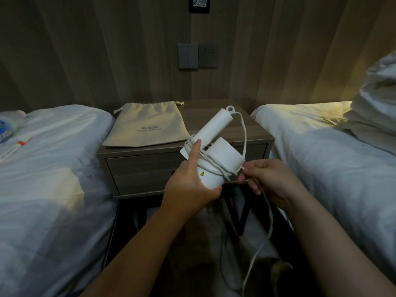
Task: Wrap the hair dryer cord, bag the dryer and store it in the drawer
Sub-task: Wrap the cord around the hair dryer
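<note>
My left hand [190, 179] grips the barrel of a white hair dryer [222, 155], thumb pressing cord loops against it; the handle points up and away. The white cord [244, 133] runs from the handle's end down around the barrel in a few turns. My right hand [267, 179] pinches the cord just right of the barrel, and the loose rest hangs down toward the floor. A beige drawstring bag [147, 125] lies flat on the wooden nightstand [246, 125]. The nightstand's drawer [139, 168] is closed, partly hidden behind my hands.
A bed with white bedding [49, 168] stands on the left, another bed [332, 157] with a rumpled pillow on the right. Small items lie on the left bed's far corner. Wall switches and a socket [197, 55] sit above the nightstand. Dark floor lies below.
</note>
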A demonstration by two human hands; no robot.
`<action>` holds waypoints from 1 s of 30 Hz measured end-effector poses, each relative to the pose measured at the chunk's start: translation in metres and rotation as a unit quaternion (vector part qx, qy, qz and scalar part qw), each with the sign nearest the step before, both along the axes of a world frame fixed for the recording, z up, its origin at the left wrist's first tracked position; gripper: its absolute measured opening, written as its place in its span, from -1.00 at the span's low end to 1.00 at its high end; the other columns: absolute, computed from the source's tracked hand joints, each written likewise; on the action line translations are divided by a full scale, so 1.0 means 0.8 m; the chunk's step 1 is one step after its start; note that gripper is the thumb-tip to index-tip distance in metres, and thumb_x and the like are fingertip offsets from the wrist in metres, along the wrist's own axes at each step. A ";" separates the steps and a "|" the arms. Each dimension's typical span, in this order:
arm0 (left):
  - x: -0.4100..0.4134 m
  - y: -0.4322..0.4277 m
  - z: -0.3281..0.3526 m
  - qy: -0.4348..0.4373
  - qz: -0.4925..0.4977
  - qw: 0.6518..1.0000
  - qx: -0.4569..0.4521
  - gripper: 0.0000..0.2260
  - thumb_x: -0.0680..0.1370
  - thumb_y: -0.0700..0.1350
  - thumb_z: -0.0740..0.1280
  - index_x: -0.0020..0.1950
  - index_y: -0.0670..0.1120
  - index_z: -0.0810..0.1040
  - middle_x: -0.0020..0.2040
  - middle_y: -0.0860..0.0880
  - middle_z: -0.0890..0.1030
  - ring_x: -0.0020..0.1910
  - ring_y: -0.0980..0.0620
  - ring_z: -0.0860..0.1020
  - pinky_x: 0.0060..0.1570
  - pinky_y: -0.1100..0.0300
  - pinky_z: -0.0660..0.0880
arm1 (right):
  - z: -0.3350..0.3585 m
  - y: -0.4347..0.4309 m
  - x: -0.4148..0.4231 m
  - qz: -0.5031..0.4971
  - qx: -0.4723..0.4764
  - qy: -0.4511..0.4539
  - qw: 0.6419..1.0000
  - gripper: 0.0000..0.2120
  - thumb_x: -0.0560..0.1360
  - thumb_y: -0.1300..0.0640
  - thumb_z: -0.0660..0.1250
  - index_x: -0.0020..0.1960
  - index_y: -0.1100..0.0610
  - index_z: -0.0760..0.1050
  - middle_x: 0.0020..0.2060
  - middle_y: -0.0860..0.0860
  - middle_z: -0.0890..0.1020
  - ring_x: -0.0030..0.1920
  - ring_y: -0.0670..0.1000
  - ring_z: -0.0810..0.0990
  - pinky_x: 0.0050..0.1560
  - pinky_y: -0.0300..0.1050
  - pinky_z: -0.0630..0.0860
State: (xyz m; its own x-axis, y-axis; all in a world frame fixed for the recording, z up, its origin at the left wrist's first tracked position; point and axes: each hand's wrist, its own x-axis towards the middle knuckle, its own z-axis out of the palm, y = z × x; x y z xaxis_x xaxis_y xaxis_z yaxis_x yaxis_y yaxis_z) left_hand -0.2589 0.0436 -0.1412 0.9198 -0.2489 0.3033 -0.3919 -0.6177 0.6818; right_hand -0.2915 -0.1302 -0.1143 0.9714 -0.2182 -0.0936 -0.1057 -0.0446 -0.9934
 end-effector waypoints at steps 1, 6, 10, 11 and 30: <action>-0.002 -0.001 -0.001 -0.013 0.007 1.000 0.000 0.02 0.27 0.10 0.51 0.46 0.31 -0.17 0.32 0.05 0.41 0.21 0.05 0.45 0.18 0.13 0.42 | -0.002 0.004 0.000 -0.009 0.001 0.000 1.000 -0.75 0.52 0.35 0.20 -0.32 0.29 0.49 -0.50 0.14 0.52 -0.69 -0.10 0.29 -0.67 -0.33 0.20; -0.004 -0.006 -0.012 -0.098 0.039 0.994 0.010 0.02 0.26 0.13 0.52 0.52 0.16 -0.08 0.24 0.00 0.47 0.15 0.04 0.49 0.09 0.19 0.42 | -0.007 0.017 -0.002 -0.036 -0.120 -0.008 0.992 -0.65 0.49 0.25 0.22 -0.47 0.22 0.47 -0.62 0.13 0.38 -0.68 -0.06 0.25 -0.62 -0.32 0.18; -0.003 -0.006 -0.016 -0.096 0.041 0.994 0.016 -0.01 0.26 0.11 0.50 0.52 0.16 -0.05 0.22 0.00 0.48 0.13 0.04 0.49 0.09 0.17 0.43 | -0.010 0.017 0.000 -0.043 -0.185 0.009 0.982 -0.66 0.47 0.28 0.21 -0.47 0.18 0.46 -0.68 -0.02 0.45 -0.73 -0.15 0.28 -0.67 -0.37 0.20; -0.003 -0.006 -0.017 -0.096 0.041 0.994 0.017 -0.01 0.25 0.11 0.51 0.52 0.15 -0.04 0.22 -0.01 0.49 0.13 0.03 0.50 0.10 0.16 0.43 | -0.012 0.018 0.001 -0.045 -0.200 0.010 0.979 -0.66 0.47 0.27 0.22 -0.48 0.16 0.46 -0.64 -0.02 0.49 -0.73 -0.16 0.31 -0.68 -0.38 0.21; 0.025 0.001 -0.001 0.188 0.000 0.974 -0.125 -0.09 0.29 0.04 0.53 0.47 0.17 0.02 0.34 0.00 0.38 0.22 -0.05 0.42 0.19 -0.09 0.47 | -0.011 0.021 -0.008 -0.006 -0.412 -0.161 0.897 -0.74 0.39 0.05 0.46 -0.02 -0.07 0.41 -0.34 -0.10 0.54 -0.29 -0.14 0.54 -0.31 -0.39 0.38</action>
